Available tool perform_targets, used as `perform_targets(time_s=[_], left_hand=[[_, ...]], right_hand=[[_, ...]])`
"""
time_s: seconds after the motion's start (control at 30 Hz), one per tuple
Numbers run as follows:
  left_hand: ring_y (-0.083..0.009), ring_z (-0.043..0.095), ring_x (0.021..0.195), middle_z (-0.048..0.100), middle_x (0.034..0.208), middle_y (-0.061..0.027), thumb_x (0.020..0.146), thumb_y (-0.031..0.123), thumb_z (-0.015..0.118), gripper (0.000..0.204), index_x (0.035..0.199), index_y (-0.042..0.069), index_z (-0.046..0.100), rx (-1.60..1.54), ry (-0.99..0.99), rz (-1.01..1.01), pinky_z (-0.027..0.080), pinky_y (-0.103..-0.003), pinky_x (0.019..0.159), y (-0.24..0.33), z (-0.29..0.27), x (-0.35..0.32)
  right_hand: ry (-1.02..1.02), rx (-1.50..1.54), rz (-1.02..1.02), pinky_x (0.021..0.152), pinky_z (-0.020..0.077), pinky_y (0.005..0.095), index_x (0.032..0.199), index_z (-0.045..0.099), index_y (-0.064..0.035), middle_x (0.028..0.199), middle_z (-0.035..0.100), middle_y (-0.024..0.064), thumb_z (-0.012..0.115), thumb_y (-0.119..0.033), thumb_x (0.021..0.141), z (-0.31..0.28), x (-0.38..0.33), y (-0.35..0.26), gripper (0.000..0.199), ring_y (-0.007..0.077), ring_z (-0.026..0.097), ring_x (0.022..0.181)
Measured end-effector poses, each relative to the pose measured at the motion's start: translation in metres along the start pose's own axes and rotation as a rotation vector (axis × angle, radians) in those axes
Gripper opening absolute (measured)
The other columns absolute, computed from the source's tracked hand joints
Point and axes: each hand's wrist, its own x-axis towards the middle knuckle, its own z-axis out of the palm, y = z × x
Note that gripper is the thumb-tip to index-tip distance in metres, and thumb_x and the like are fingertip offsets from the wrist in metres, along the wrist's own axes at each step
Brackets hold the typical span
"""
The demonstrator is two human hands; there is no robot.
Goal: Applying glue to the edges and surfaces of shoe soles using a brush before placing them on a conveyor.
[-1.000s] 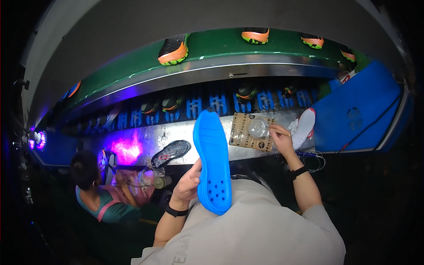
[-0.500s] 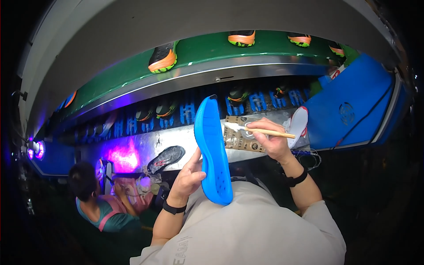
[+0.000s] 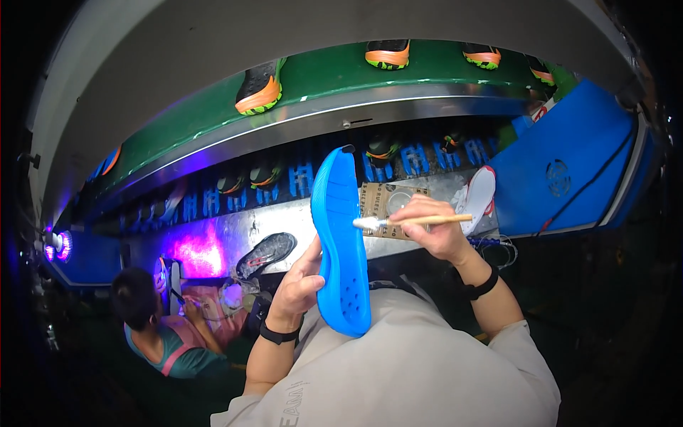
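My left hand [image 3: 300, 286] grips a blue shoe sole [image 3: 340, 249] by its left edge, near the end with several small holes. The sole stands lengthwise before me, its hollow inner face turned up and to the right. In my right hand [image 3: 435, 231] is a brush [image 3: 445, 219] with a wooden handle and white bristles. The bristle tip is at the sole's right rim, about halfway along. Behind the brush, a small clear round dish [image 3: 404, 201] rests on a piece of brown printed cardboard [image 3: 373, 196].
A dark sole [image 3: 267, 255] and a white-and-red shoe [image 3: 481, 188] lie on the metal bench [image 3: 284, 222]. Beyond, blue racks [image 3: 302, 179] carry shoes below a green belt [image 3: 320, 78] with orange-black shoes. A co-worker [image 3: 167, 324] sits at left; a blue panel [image 3: 562, 171] stands right.
The brush has come down and left, from over the cardboard to the sole's right rim. My left hand has turned the sole's inner face more into view.
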Motion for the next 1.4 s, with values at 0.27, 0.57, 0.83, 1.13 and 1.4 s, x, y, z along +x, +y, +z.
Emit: perform_targets(time_s=[0.27, 0.57, 0.83, 1.13, 1.4], left_hand=[[-0.0249, 0.043, 0.142, 0.035, 0.159, -0.0170, 0.081, 0.035, 0.069, 0.108, 0.162, -0.003, 0.010, 0.010, -0.062, -0.055, 0.035, -0.037, 0.117, 0.004, -0.004, -0.002], [-0.0276, 0.049, 0.137, 0.040, 0.155, -0.0173, 0.081, 0.025, 0.070, 0.105, 0.163, -0.001, 0.010, 0.159, -0.067, 0.121, 0.040, -0.040, 0.113, 0.016, -0.012, 0.007], [-0.0278, 0.049, 0.136, 0.042, 0.154, -0.0175, 0.082, 0.027, 0.070, 0.104, 0.163, 0.001, 0.010, 0.200, -0.033, 0.182, 0.040, -0.040, 0.114, 0.026, -0.016, 0.009], [-0.0278, 0.047, 0.139, 0.040, 0.156, -0.0177, 0.082, 0.028, 0.071, 0.106, 0.163, -0.001, 0.010, 0.208, -0.028, 0.181, 0.038, -0.040, 0.114, 0.031, -0.024, 0.005], [-0.0279, 0.044, 0.142, 0.036, 0.159, -0.0190, 0.079, 0.021, 0.077, 0.108, 0.162, -0.003, 0.011, 0.236, -0.088, 0.145, 0.037, -0.040, 0.115, 0.031, -0.026, -0.004]], right_hand=[[0.187, -0.118, -0.081, 0.075, 0.0522, 0.0361, 0.099, 0.074, 0.0021, 0.092, 0.075, 0.0129, 0.069, -0.005, 0.085, -0.007, 0.024, 0.006, 0.016, 0.0251, 0.067, 0.081], [-0.126, -0.026, -0.166, 0.070, 0.0492, 0.0359, 0.098, 0.076, 0.0011, 0.090, 0.075, 0.0103, 0.069, -0.003, 0.080, 0.000, 0.021, -0.011, 0.019, 0.0221, 0.064, 0.073], [-0.186, 0.015, -0.179, 0.068, 0.0483, 0.0346, 0.095, 0.077, 0.0000, 0.085, 0.076, 0.0095, 0.071, -0.002, 0.076, 0.009, 0.013, -0.023, 0.020, 0.0223, 0.064, 0.071], [-0.178, 0.082, -0.089, 0.069, 0.0505, 0.0345, 0.096, 0.076, -0.0004, 0.090, 0.076, 0.0095, 0.071, -0.002, 0.080, 0.020, 0.010, -0.027, 0.016, 0.0227, 0.064, 0.074], [0.067, -0.085, -0.079, 0.073, 0.0511, 0.0366, 0.101, 0.074, 0.0026, 0.094, 0.075, 0.0140, 0.067, -0.002, 0.083, 0.030, 0.033, -0.019, 0.020, 0.0241, 0.068, 0.081]])
